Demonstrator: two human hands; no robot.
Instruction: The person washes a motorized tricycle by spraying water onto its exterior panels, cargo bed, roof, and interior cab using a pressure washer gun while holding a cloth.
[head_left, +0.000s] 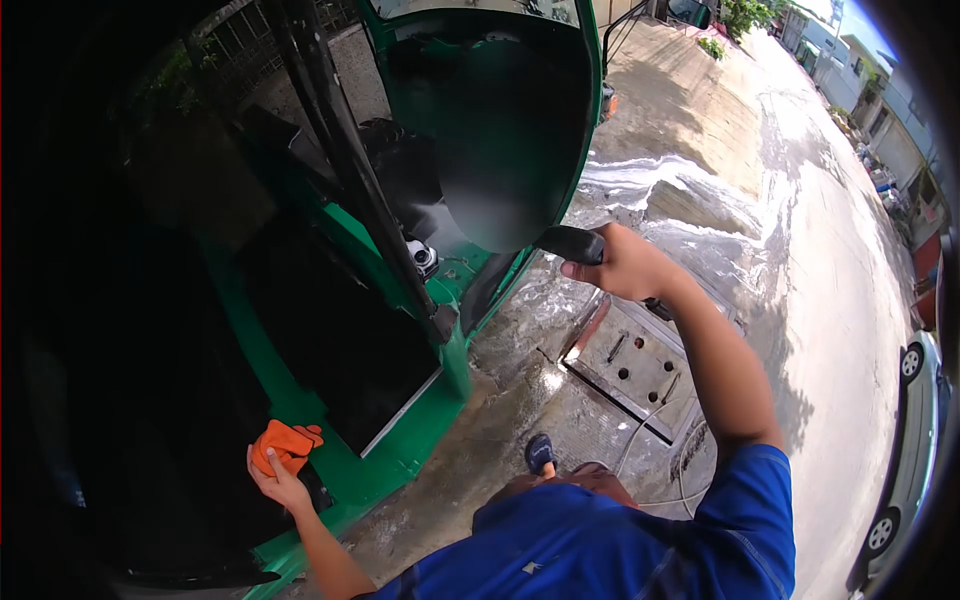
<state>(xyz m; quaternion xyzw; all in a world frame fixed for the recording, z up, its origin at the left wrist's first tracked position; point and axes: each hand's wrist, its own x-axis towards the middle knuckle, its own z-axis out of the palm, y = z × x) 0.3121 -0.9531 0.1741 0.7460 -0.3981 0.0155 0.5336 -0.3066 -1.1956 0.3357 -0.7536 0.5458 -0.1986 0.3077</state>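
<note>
My left hand [277,478] is closed on an orange cloth [286,446], low over the green floor edge of a green vehicle [440,420]. My right hand [630,262] grips a black spray nozzle [571,244] that points left into the vehicle's front. A pale mist [485,215] spreads from the nozzle tip across the dark inner panel. Beside the black upright post [350,160] sits a small round silver part [422,259]. A dark mat [345,340] lies on the vehicle's floor.
A metal drain cover [640,365] with holes is set in the wet pavement under my right arm. A thin hose [632,440] curves beside it. Foamy water [690,190] streaks the street. A parked car [905,450] stands at the far right.
</note>
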